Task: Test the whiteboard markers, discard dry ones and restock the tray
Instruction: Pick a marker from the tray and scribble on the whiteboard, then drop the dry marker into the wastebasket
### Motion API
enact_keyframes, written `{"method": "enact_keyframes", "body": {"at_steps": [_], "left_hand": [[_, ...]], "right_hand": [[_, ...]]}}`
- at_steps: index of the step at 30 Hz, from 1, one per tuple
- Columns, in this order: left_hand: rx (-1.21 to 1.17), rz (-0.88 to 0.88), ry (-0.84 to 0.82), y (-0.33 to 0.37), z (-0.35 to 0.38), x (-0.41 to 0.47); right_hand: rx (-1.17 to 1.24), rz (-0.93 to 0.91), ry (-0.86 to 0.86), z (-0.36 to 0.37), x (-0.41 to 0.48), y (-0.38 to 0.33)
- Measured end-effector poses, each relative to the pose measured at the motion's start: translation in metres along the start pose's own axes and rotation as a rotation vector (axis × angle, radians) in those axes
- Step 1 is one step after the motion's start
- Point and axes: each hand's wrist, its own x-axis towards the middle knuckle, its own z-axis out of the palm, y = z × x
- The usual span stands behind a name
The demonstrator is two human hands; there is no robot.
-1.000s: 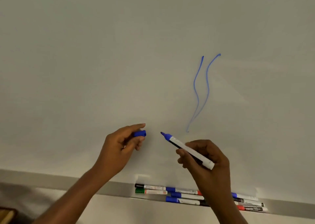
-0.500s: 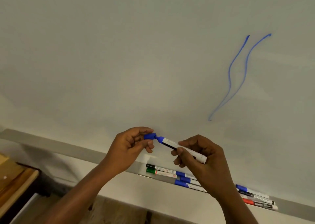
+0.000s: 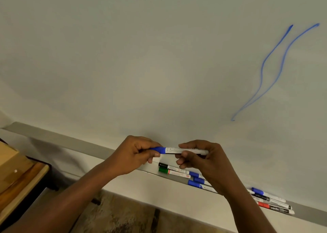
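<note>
Evidently capping: the left hand point(image 3: 136, 154) pinches the blue cap point(image 3: 158, 149), the right hand point(image 3: 203, 160) grips the marker point(image 3: 184, 150) barrel, just above the tray point(image 3: 79, 142). The blue scribble point(image 3: 261, 71) looks solid, so next it belongs back in the tray.

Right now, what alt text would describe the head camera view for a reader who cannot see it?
Two hands hold one whiteboard marker level before a whiteboard: the left hand pinches its blue cap, the right hand grips the white barrel. Below, more markers lie in the tray; a wavy blue line marks the board's upper right.
</note>
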Motion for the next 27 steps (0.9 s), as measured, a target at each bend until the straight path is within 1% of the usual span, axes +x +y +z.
{"method": "enact_keyframes", "body": {"at_steps": [3, 6, 8, 11, 14, 17, 20, 22, 24, 27], "left_hand": [[0.074, 0.015, 0.038, -0.009, 0.0, -0.005], [0.074, 0.004, 0.084, -0.013, -0.001, -0.009], [0.09, -0.037, 0.061, -0.023, -0.008, -0.007], [0.144, -0.098, -0.023, -0.061, -0.016, 0.0], [0.29, -0.12, -0.022, -0.113, -0.022, 0.003], [0.425, -0.185, -0.01, -0.161, -0.023, 0.001], [0.501, -0.291, 0.005, -0.201, -0.019, -0.006], [0.52, -0.321, 0.016, -0.22, -0.016, -0.009], [0.54, -0.314, 0.003, -0.23, -0.013, -0.01], [0.558, -0.282, -0.073, -0.235, -0.008, -0.007]], "right_hand": [[0.074, 0.029, 0.006, 0.01, 0.003, 0.007], [0.13, 0.045, 0.001, 0.017, 0.007, 0.016], [0.033, 0.049, 0.007, 0.027, 0.012, 0.029], [-0.247, 0.12, 0.067, 0.046, 0.027, 0.063], [-0.471, 0.215, 0.129, 0.055, 0.036, 0.101], [-0.608, 0.277, 0.152, 0.048, 0.026, 0.13], [-0.702, 0.347, 0.171, 0.033, 0.007, 0.151], [-0.727, 0.434, 0.193, 0.025, -0.004, 0.166], [-0.737, 0.526, 0.204, 0.018, -0.014, 0.179], [-0.751, 0.615, 0.214, 0.011, -0.026, 0.198]]}}
